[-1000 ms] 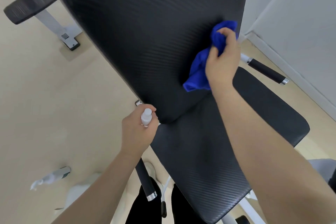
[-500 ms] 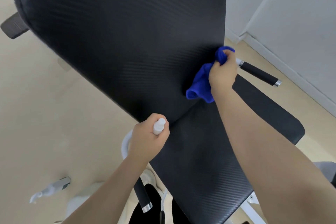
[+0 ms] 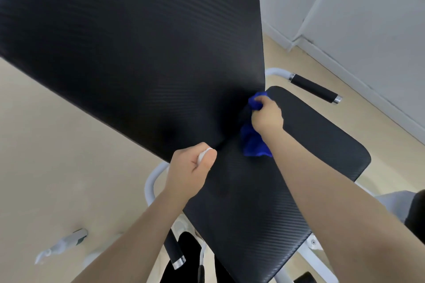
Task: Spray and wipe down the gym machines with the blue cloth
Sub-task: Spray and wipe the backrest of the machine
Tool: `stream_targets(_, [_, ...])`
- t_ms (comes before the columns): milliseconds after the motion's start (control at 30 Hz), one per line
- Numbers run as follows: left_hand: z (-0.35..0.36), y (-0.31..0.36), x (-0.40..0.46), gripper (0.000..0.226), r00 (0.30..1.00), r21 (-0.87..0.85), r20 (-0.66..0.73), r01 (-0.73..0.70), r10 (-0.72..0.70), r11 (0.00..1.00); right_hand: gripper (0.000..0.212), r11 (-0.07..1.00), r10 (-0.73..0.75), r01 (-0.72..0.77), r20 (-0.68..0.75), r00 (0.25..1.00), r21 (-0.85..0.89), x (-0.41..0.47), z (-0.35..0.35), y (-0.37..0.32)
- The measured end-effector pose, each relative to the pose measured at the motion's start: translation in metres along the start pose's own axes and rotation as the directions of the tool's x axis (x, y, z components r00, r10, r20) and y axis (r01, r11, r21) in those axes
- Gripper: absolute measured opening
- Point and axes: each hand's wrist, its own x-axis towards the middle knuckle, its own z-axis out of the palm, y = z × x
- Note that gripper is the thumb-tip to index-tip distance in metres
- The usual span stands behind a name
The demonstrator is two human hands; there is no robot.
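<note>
The backrest runs past the top and left edges, the left hand hides all of the bottle but its white cap, the right hand covers the cloth's middle, and a blurred object lies on the floor.

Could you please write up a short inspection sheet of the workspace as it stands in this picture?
Surface: black textured seat pad and tilted back pad, no visible marks.
Job's things: blue cloth bunched at the joint between the pads; white spray bottle, only its top showing.
Clutter: a second spray bottle lying on the floor.
Grippers: right hand closed on the cloth; left hand closed around the bottle.
Cables: nothing seen.
Surroundings: white frame with black side handle; pale wall close behind.
</note>
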Motion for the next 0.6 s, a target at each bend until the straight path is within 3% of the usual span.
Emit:
stream_targets(67, [0.0,0.0,0.0,0.053,1.0,0.001,0.009,-0.003,0.003,1.0,0.037,0.997,-0.003,-0.003,0.09,0.996,0.072,-0.009,-0.002,0.009])
stream_targets(233, [0.0,0.005,-0.003,0.054,0.998,-0.026,0.044,0.045,-0.044,0.999,0.031,0.944,-0.064,0.03,0.094,0.994,0.329,-0.026,-0.006,-0.008])
stream_targets(600, [-0.016,0.015,0.001,0.058,0.98,-0.009,0.176,0.098,-0.094,0.995,0.029,0.923,0.061,-0.037,-0.051,0.997,0.382,-0.059,-0.017,0.021])
